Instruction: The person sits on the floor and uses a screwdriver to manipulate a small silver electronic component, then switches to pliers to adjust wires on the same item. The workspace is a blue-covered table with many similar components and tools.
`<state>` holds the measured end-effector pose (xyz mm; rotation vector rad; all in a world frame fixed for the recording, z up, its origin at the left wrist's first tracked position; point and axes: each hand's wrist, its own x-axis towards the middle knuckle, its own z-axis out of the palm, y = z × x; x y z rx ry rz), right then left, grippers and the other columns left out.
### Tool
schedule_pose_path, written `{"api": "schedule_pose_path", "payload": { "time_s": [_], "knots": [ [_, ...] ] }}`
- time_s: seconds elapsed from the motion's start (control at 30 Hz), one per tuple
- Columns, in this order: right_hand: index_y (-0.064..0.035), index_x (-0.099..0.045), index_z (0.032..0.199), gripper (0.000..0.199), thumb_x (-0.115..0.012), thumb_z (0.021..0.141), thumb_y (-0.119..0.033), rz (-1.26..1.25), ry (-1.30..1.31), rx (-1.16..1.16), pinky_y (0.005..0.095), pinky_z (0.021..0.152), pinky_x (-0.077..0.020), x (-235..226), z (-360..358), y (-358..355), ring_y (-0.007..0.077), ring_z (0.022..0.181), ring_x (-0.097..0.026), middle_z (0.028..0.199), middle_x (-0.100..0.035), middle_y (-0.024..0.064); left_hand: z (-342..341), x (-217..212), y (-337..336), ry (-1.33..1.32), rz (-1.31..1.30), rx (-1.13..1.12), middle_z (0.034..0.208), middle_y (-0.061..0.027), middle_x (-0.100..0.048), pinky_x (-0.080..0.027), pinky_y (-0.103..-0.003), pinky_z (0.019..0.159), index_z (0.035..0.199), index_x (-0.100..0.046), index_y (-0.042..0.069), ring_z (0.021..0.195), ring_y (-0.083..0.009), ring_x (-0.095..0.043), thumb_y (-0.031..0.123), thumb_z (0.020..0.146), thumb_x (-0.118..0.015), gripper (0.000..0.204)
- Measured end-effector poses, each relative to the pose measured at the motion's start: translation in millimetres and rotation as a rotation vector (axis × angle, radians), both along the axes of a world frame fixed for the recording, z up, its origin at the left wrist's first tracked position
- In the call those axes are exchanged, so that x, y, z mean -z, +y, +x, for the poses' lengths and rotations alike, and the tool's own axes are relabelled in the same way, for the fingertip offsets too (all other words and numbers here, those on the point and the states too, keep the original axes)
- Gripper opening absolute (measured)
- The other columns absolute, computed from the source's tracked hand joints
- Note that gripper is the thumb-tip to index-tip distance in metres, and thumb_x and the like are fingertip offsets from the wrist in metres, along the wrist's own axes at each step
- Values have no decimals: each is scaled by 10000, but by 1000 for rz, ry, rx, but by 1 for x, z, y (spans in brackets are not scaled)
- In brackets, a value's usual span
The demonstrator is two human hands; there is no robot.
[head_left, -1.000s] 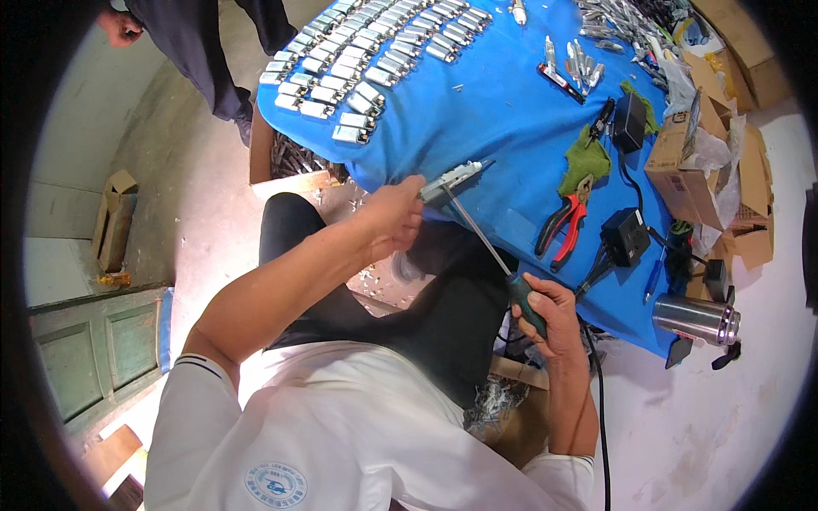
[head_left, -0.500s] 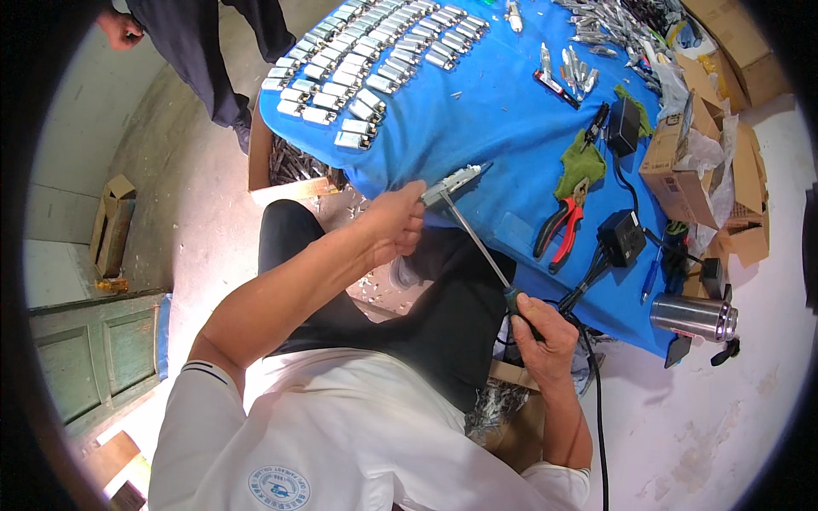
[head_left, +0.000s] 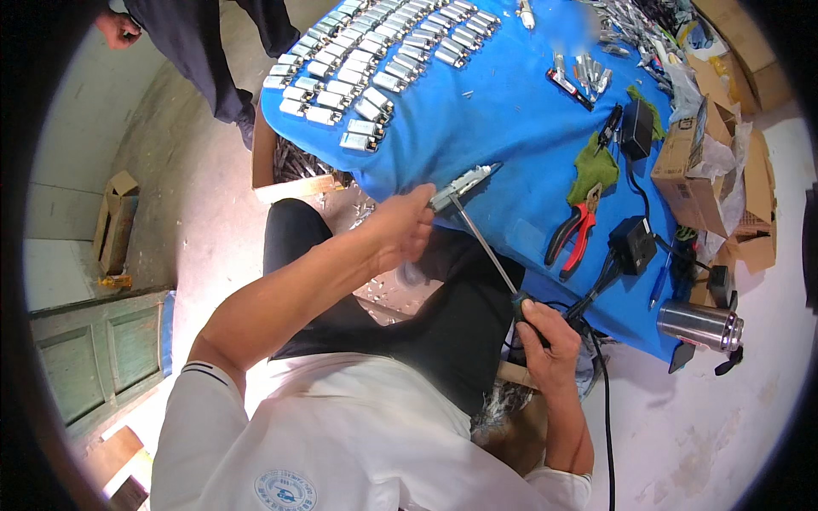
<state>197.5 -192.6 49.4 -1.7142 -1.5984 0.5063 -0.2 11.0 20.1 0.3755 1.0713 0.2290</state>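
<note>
The pale metal part [head_left: 460, 189] lies at the near edge of the table covered in blue cloth [head_left: 477, 128], its slim pointed end aimed up and to the right; whether it rests on the cloth or is held just above it, I cannot tell. The left hand [head_left: 407, 223] grips its lower end, fingers curled closed around it. The right hand [head_left: 550, 336] is wrapped around the dark handle of a screwdriver [head_left: 487, 245], whose long steel shaft slants up to the left and appears to meet the side of the part; the exact contact is too small to make out. Near the table's right corner lies a steel flask [head_left: 699, 325], with a blue pen [head_left: 659, 285] just beyond it and a black box [head_left: 632, 245] trailing cables. Pliers [head_left: 573, 234] with red and black handles lie left of that box, their jaws against a green cloth [head_left: 594, 170]. To the right stands an open cardboard box [head_left: 694, 170]; near it sits a black adapter [head_left: 636, 129]. Farther off, rows of silver rectangular pieces [head_left: 389, 81] fill the table's left part, and a heap of slim metal parts [head_left: 630, 34] lies at the far right. Beyond the table's left side stands another person in dark trousers [head_left: 204, 68].
</note>
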Motion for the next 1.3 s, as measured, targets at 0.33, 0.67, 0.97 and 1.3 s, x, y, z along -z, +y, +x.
{"api": "schedule_pose_path", "payload": {
  "time_s": [0.33,0.67,0.97,1.3],
  "knots": [
    [28,-664,1001,251,-670,750,40,-34,163,16,281,725,-509,5,7,1,218,801,-670,909,-683,162,0,-1,-2,15,37,8,505,71,-196,-152,-248,395,586,-242,193,400,-76,-164,481,921,-450,488],
    [27,-662,1039,252,-668,792,-22,-258,356,92,241,618,-483,5,26,-2,131,670,-624,829,-681,108,2,-5,-4,51,42,8,510,64,-192,-155,-258,401,581,-244,190,411,-88,-165,466,913,-432,471],
    [10,-671,1020,229,-681,796,-33,-388,679,235,225,504,-438,-2,21,3,101,553,-559,783,-662,83,-1,-2,0,40,69,62,512,60,-210,-155,-258,407,585,-259,185,409,-84,-170,449,921,-440,464],
    [-5,-675,974,272,-717,705,7,131,-234,-98,301,589,-495,-6,12,5,286,647,-616,848,-641,159,-1,-3,0,44,71,53,507,55,-230,-159,-257,409,590,-270,184,400,-79,-171,454,920,-469,471]
  ]
}}
